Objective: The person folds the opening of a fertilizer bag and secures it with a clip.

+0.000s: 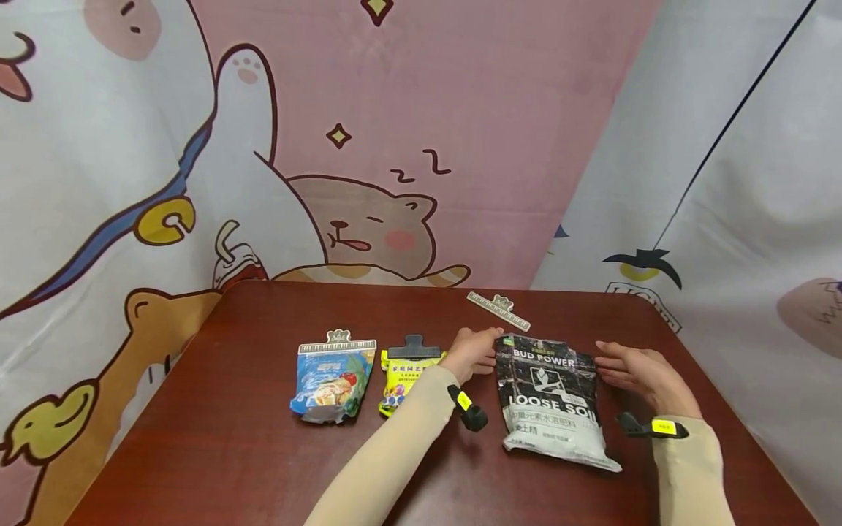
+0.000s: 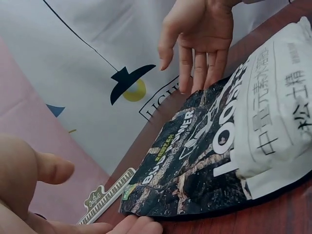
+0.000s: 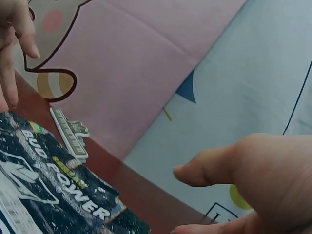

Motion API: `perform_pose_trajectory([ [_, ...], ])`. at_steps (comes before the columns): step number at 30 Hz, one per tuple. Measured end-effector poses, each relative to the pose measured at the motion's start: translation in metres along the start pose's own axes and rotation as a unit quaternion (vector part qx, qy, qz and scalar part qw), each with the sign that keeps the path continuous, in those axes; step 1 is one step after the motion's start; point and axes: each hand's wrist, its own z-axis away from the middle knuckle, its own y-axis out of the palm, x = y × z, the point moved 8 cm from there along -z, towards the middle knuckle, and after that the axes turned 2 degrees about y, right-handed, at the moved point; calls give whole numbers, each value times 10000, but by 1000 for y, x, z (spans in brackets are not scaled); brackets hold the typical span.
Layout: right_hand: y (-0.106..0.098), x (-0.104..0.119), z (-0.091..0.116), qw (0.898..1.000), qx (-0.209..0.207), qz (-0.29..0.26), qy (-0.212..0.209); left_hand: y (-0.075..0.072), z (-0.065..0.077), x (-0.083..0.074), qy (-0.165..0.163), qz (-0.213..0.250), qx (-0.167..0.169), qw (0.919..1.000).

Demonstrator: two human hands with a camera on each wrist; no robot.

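A black and white bag of loose soil point(image 1: 549, 398) lies flat on the table, its black top end pointing away from me. My left hand point(image 1: 471, 353) is at the bag's upper left corner, fingers extended with the fingertips right at its edge. On the other side, my right hand point(image 1: 641, 372) is held beside the upper right edge, fingers loosely extended and thumb apart. Neither hand grips anything. Just beyond the bag's top lies a loose white clip point(image 1: 498, 310) with a piano-key pattern, also visible as a clip point(image 3: 71, 134) in the right wrist view.
Left of the bag lies a yellow packet point(image 1: 400, 380) with a dark clip point(image 1: 414, 348) across its top, partly covered by my left arm. Farther left is a blue food packet point(image 1: 332, 387) with a piano-key clip point(image 1: 338, 342). A printed cloth point(image 1: 500, 146) hangs behind the table point(image 1: 217, 453).
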Motion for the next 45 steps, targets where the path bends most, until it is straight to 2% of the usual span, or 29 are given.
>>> perform_pose_trajectory([
  [5, 3, -5, -3, 9994, 332, 24, -12, 2, -2, 0, -90, -11, -1, 10000],
  [13, 5, -15, -10, 9998, 149, 96, 107, 7, -6, 2, -84, -407, 10, 9991],
  [17, 6, -17, -11, 9997, 145, 173, -18, 7, -6, 1, -135, -619, -174, 9978],
  [23, 6, -17, -10, 9992, 137, 335, -153, 7, -10, -3, -172, -614, -372, 9973],
  [34, 5, -20, -12, 9995, 108, 135, -278, 9, -16, -3, -79, -751, -108, 9971],
  [40, 6, -22, -15, 9983, 10, 348, -473, 11, -14, -4, 50, -852, -60, 9963],
  [45, 5, -16, -12, 9971, -77, 409, -635, 10, -9, -12, 154, -861, -104, 9961],
])
